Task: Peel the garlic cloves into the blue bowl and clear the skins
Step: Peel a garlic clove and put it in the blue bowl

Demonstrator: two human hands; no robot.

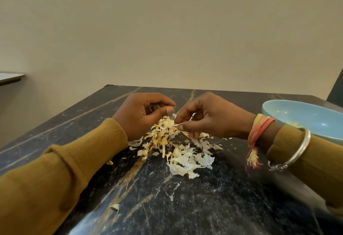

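Two hands are working over the skins (172, 142) in the head view, and that pile is sitting mid-tabletop (167, 207), right in front of the person. The left hand (143, 117) is curling its fingers (163, 103) in toward the thumb, but I can't tell if it's holding a clove in there. The right hand (213, 119) is pinching a bit of the skins at the top of the pile.

The bowl (300, 116) is sitting off to the right, near the right wrist, with yellowish bits (292, 123) showing inside, probably peeled cloves.

I'm guessing they're checking the pile for leftover cloves or starting on clean-up. Tip: this papery stuff is going to scatter easily, so I'd be sweeping it together with a cupped hand, not pinching piece by piece. One scrap (114, 207) is lying well apart from the pile, so don't miss it.
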